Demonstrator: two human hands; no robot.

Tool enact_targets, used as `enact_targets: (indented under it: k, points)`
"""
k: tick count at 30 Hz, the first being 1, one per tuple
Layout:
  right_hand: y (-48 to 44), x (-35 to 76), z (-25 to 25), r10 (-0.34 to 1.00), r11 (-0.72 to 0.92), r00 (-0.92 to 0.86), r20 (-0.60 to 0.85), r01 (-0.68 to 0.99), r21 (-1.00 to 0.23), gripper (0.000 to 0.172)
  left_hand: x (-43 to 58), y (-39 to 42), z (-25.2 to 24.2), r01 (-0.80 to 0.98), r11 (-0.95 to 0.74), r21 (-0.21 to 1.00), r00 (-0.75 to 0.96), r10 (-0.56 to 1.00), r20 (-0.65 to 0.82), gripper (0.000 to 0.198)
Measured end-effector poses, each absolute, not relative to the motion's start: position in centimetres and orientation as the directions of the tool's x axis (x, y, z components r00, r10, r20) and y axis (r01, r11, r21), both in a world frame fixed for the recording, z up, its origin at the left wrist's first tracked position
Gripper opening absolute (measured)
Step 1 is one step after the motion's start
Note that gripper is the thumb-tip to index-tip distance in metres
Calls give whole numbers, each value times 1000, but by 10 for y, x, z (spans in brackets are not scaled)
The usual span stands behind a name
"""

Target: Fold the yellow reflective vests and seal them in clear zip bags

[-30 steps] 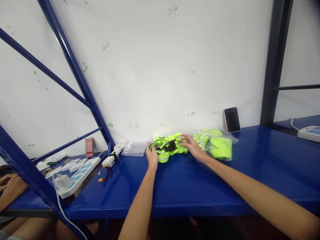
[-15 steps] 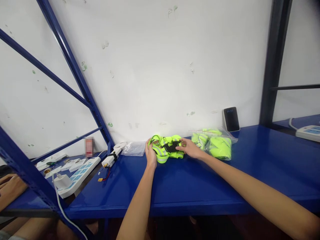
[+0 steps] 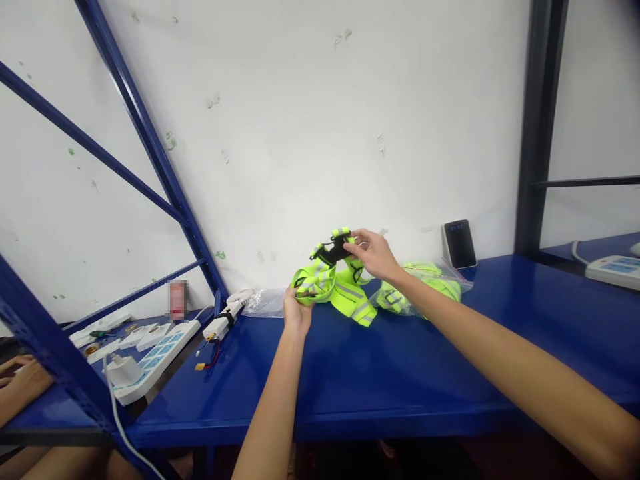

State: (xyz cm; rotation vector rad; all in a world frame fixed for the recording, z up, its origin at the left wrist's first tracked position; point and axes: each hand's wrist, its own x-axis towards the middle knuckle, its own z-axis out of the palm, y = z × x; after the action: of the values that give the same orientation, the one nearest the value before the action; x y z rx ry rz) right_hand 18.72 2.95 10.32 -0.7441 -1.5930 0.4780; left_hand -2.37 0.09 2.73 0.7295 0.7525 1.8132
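A neon-yellow reflective strap harness [image 3: 345, 295] with grey stripes and black buckles is lifted off the blue shelf [image 3: 380, 373]. My left hand [image 3: 297, 311] is closed on its left loop, low near the shelf. My right hand [image 3: 373, 254] pinches the black buckle end and holds it higher, near the white wall. The straps hang between the two hands. Behind my right forearm lies a clear bag of more neon-yellow harnesses [image 3: 430, 288].
An empty clear plastic bag [image 3: 263, 301] lies left of my hands. A white handheld fan with red wires [image 3: 220, 322] and a power strip [image 3: 150, 353] sit further left. A black device [image 3: 457, 243] leans on the wall. Another person's hand [image 3: 20, 383] shows at far left.
Both hands gripped the harness that lay on the shelf and raised it. My right hand went up with the buckle end, and the straps unfolded between the hands.
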Motion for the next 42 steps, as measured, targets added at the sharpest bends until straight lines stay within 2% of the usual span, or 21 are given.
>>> enact_targets:
  k: [3,7,10,13,15,17,19,21,23,24,25,27,30,34,36,37,39,41,42]
  points:
    - [34,186,93,687,699,-56,725,325,-637,22,-29,-9,32,-567,-175,805,-134,984,120,24]
    - [40,188,82,722,648,58,689,292,-703,23,-42,-27,37,-398,-381,835,-84,921,380,19]
    - [40,187,82,751,655,-34,660,173,-736,24,-45,-31,43,-273,-499,823,-122,866,485,19]
    - [36,182,85,730,677,-169,662,45,-735,24,-40,-26,51,-185,-552,813,-148,834,532,39]
    - [33,177,87,715,687,-165,679,-13,-727,24,-34,-23,55,-74,-523,849,-46,852,521,56]
    - [33,173,88,717,689,-89,692,-57,-722,26,-28,-24,57,150,-494,856,66,869,490,59]
    - [36,172,88,740,671,16,672,-92,-736,29,-23,-30,59,445,-483,754,114,866,487,53]
    - [42,175,91,778,628,128,615,-127,-768,31,-20,-41,58,706,-453,544,108,829,549,51]
    - [50,183,95,819,562,274,505,-204,-801,31,-19,-53,55,865,-362,348,63,766,640,55]
    - [54,188,98,833,525,352,427,-261,-810,29,-20,-59,52,901,-322,292,40,731,681,55]
    - [57,194,102,842,491,413,347,-322,-809,27,-22,-63,48,913,-301,274,20,705,709,54]
    - [61,205,107,862,444,431,268,-386,-808,26,-26,-68,40,886,-329,327,-14,686,728,49]
    - [59,213,110,890,442,272,367,-310,-842,27,-30,-60,32,750,-433,501,-75,697,714,45]
    - [47,204,108,897,442,123,424,-238,-865,27,-23,-31,29,340,-536,773,-134,786,603,51]
    - [41,196,109,907,420,107,406,-267,-867,27,-15,-20,27,161,-521,838,-90,838,538,59]
    - [39,192,109,914,406,108,392,-293,-866,28,-10,-19,25,150,-519,842,-77,843,533,66]
    - [36,183,113,928,372,125,351,-365,-853,28,0,-23,19,291,-560,776,-91,791,605,82]
    - [34,176,118,939,344,161,304,-443,-828,27,9,-34,12,517,-621,590,-25,677,735,85]
    - [33,172,121,941,339,183,286,-475,-812,26,14,-41,8,596,-655,465,78,623,778,78]
